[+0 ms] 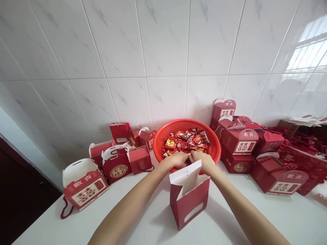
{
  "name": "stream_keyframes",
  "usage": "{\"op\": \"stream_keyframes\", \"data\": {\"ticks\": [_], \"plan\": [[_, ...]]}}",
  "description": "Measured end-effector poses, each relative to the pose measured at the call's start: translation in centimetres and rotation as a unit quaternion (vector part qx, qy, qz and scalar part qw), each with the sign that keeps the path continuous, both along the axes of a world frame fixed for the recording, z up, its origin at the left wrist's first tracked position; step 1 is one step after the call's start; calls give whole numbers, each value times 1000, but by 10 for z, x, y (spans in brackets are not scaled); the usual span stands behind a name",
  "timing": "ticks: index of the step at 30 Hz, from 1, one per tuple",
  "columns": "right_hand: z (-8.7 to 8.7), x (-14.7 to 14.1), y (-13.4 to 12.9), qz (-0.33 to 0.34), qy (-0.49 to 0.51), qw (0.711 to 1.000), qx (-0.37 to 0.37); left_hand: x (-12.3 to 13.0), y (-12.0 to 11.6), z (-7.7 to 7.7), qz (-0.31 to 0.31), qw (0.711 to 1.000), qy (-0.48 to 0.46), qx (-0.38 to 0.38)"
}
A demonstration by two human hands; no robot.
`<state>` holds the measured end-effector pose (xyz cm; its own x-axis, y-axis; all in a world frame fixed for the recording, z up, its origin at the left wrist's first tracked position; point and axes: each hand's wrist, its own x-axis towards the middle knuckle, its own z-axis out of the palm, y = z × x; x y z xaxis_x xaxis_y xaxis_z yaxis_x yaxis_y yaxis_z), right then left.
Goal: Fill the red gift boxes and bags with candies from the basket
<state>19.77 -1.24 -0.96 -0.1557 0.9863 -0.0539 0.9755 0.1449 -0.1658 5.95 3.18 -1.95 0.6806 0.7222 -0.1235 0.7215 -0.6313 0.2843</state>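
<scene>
Candies (189,140) lie just beyond left hand (179,159) and right hand (203,159), grips impossible to tell.

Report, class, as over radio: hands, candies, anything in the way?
Left hand and right hand at the wrapped candies, grip unclear. Candies loose in the red perforated basket. Open-topped red gift box upright in front, hiding part of the basket's near rim.

White table (63,226) under red boxes (190,202) and basket (158,149)

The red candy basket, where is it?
In the head view, the candy basket sits just right of centre on the white table, behind the open red bag, with the left hand and right hand at its near side.
</scene>
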Motion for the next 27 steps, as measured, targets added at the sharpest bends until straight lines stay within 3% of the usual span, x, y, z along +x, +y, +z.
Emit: {"op": "stream_keyframes", "data": {"ticks": [2, 8, 15, 22, 27], "plan": [[-3, -3, -10, -13, -4, 1000, 8, 0, -10, 3, -5, 999, 43, 23], [-4, -6, -19, -38, -8, 999, 18, -3, -27, 6, -8, 996, 51, 69], [-4, 0, -22, -19, -2, 1000, 18, 1, -22, 0, 120, 984, 20, 132], [-9, 8, -17, 8, 35, 999, 30, -5, -9, -5, 217, 956, -135, 145], [-11, 12, -10, 9, 86, 996, 31, -7, 2, -12, 164, 944, -246, 147]]}}
